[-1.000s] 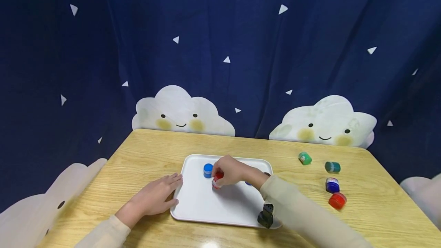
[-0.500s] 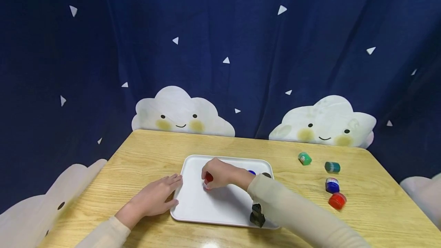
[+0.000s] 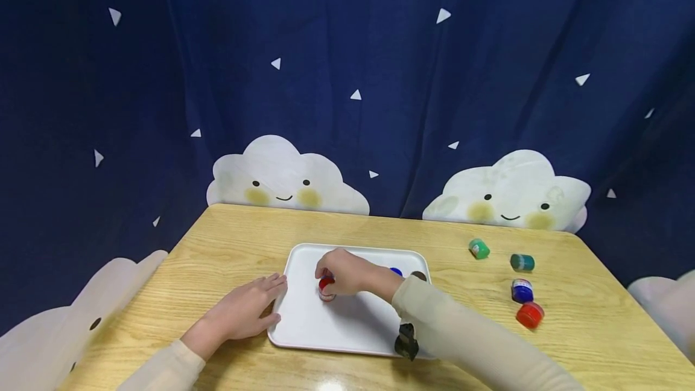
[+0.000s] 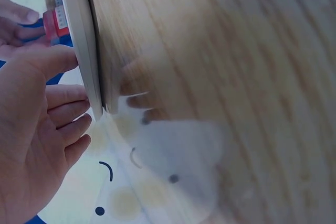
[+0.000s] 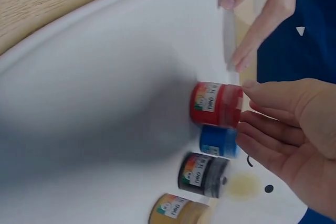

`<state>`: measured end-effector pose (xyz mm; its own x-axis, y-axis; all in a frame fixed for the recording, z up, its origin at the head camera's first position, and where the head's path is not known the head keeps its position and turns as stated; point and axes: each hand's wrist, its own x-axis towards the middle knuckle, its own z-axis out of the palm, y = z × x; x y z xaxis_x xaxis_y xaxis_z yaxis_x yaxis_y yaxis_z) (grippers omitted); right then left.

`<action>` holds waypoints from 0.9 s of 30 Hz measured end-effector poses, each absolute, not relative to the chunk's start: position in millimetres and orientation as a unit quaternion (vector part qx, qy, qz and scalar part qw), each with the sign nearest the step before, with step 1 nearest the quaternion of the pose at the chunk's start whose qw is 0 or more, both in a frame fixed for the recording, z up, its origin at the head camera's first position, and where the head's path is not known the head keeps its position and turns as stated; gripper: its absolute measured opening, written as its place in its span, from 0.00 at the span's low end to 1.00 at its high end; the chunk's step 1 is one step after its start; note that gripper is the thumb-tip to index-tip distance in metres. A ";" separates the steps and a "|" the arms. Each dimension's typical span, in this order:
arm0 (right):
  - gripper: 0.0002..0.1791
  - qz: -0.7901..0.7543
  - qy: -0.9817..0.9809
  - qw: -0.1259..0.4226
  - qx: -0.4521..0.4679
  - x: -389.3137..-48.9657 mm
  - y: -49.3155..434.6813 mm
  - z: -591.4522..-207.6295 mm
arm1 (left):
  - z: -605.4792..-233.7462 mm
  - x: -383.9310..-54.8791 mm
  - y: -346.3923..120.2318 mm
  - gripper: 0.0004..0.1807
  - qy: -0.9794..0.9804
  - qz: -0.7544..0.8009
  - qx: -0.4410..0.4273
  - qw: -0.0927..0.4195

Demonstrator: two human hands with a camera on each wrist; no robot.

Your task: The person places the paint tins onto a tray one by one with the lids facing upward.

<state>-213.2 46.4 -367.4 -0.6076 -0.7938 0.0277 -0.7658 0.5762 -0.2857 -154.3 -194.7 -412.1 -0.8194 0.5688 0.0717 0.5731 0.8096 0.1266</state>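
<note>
A small red paint jar [image 5: 212, 103] stands upright on the white tray [image 3: 304, 330]. My right hand [image 3: 347, 273] is at its lid, with thumb and fingertips right at the lid's edge in the right wrist view. The fingers are spread and not wrapped round the jar. Close behind it in that view stand a blue paint jar [image 5: 218, 141], a black paint jar [image 5: 202, 174] and an ochre paint jar [image 5: 176, 211]. My left hand [image 3: 241, 309] lies at the tray's left edge, fingers fairly straight, with fingertips touching the rim.
On the wooden table [image 3: 228, 228], right of the tray, lie a green jar [image 3: 479, 248], a teal jar [image 3: 522, 262], a dark blue jar [image 3: 522, 291] and a red jar [image 3: 529, 315]. A dark blue curtain [image 3: 326, 77] hangs behind the table.
My right hand has moved left across the tray with the red paint jar, set it near the left side and loosened its fingers at the lid. The left hand has stayed put.
</note>
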 end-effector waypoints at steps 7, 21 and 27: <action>0.09 -0.155 0.874 0.053 -0.458 -210.3 65.3 -357.5 | -412.5 -154.0 -195.0 0.32 -0.953 -0.076 -0.293 0.006; 0.13 -0.173 0.896 0.018 -0.409 -196.2 143.9 -348.7 | -411.5 -154.1 -194.9 0.32 -0.953 -0.084 -0.290 -0.001; 0.12 -0.187 0.912 0.020 -0.365 -193.2 180.4 -351.9 | -411.4 -154.1 -195.0 0.32 -0.954 -0.084 -0.289 -0.004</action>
